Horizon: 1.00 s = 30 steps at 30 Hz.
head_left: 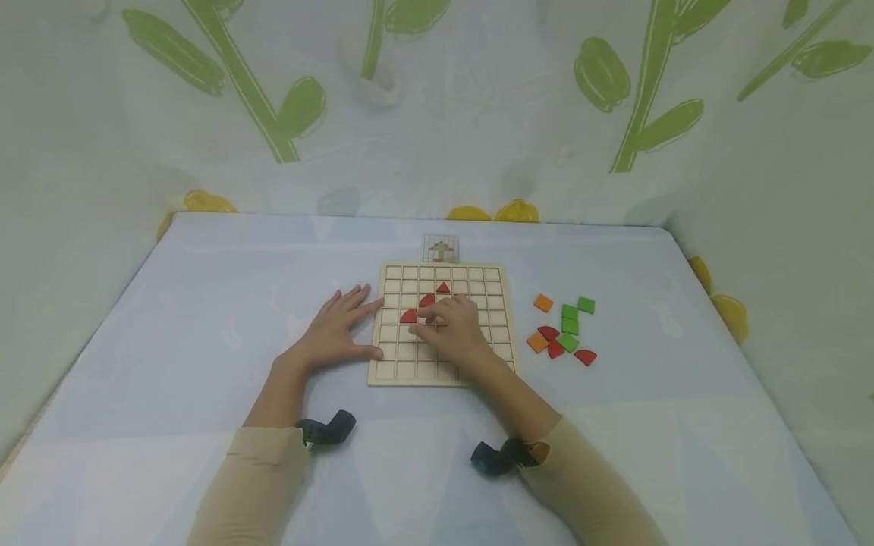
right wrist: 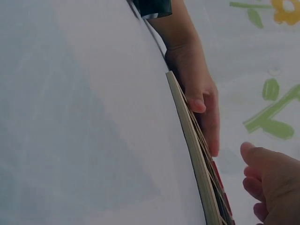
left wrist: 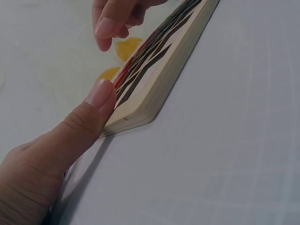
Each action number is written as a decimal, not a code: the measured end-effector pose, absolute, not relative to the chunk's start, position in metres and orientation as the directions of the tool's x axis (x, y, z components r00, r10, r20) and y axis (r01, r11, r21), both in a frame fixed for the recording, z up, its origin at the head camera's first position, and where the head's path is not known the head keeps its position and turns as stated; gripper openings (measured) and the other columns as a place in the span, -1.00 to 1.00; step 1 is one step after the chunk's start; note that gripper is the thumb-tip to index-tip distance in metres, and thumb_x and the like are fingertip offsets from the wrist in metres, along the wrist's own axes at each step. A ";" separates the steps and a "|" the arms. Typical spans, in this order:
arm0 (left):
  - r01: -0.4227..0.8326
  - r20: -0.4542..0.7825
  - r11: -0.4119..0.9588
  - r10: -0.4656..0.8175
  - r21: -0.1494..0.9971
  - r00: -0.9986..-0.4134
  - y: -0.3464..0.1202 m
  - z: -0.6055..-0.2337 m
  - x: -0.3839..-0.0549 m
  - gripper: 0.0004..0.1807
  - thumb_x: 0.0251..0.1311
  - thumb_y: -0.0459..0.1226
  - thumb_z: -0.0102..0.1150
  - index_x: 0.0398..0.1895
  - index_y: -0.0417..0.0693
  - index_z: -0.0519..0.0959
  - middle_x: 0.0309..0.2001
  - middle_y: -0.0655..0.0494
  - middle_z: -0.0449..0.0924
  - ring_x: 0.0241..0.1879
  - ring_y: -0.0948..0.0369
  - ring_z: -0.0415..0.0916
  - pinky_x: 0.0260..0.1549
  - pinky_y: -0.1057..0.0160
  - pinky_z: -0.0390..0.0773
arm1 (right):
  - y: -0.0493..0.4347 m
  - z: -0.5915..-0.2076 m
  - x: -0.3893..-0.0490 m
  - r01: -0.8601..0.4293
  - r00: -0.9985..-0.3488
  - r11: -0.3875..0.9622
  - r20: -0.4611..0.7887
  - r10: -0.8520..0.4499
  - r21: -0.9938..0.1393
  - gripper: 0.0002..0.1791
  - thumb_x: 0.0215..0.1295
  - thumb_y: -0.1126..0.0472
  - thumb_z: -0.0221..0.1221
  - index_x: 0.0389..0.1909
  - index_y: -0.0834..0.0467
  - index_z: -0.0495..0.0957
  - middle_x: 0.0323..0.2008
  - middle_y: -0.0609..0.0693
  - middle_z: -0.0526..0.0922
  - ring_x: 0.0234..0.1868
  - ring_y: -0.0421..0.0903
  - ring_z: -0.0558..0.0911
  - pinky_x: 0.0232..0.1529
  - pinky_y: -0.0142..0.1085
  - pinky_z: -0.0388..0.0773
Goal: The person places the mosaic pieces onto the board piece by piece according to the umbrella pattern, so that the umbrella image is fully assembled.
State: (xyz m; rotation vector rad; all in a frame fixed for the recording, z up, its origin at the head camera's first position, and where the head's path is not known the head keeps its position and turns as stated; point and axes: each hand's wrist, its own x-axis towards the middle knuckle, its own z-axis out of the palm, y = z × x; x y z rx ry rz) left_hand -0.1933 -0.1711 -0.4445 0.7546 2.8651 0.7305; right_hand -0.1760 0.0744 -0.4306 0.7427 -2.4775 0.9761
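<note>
A square wooden grid board (head_left: 406,371) lies flat on the table. My left hand (head_left: 333,327) spreads beside its left edge, with thumb and a finger touching the frame; the left wrist view shows the thumb (left wrist: 96,105) at the board's corner. Over the middle of the grid hovers my right hand (head_left: 454,330), fingers loosely bent. Nothing shows between its thumb and fingers in the right wrist view (right wrist: 269,180). Near its fingertips sit a red quarter-circle tile (head_left: 408,316) and another red tile (head_left: 426,300), partly covered. A red triangle tile (head_left: 444,287) lies farther up the grid.
A small pattern card (head_left: 440,248) lies behind the board. Loose tiles are scattered to its right: several green ones (head_left: 570,326), orange squares (head_left: 542,302) and red quarter-circles (head_left: 585,357). A patterned curtain (head_left: 437,152) rises behind the table (head_left: 649,447).
</note>
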 end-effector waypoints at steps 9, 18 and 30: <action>0.435 0.031 0.769 0.478 0.468 -0.878 -0.171 -0.445 -0.193 0.07 -0.20 0.32 0.29 0.42 0.10 0.21 0.50 -0.01 -0.06 0.49 0.05 -0.22 0.44 0.00 -0.30 | 0.085 -0.423 -0.163 -0.588 -0.796 0.629 0.501 -0.340 -0.508 -0.73 -0.07 0.14 0.45 -0.34 0.17 0.69 -0.50 -0.04 0.64 -0.28 -0.06 0.47 -0.14 -0.10 0.35; 0.450 0.050 0.760 0.486 0.469 -0.873 -0.170 -0.443 -0.193 0.07 -0.22 0.28 0.34 0.41 0.06 0.23 0.49 -0.06 -0.04 0.49 0.01 -0.20 0.44 -0.01 -0.29 | 0.103 -0.422 -0.159 -0.599 -0.781 0.655 0.515 -0.352 -0.461 -0.68 -0.05 0.11 0.45 -0.28 0.17 0.68 -0.46 -0.04 0.64 -0.23 -0.06 0.46 -0.09 -0.10 0.33; 0.446 0.046 0.760 0.485 0.472 -0.874 -0.169 -0.442 -0.193 0.08 -0.22 0.27 0.35 0.42 0.06 0.22 0.49 -0.05 -0.04 0.49 0.02 -0.21 0.44 0.00 -0.30 | 0.131 -0.420 -0.153 -0.640 -0.745 0.618 0.564 -0.356 -0.456 -0.66 -0.10 0.16 0.47 -0.28 0.21 0.65 -0.44 0.01 0.65 -0.21 -0.02 0.49 -0.10 -0.06 0.32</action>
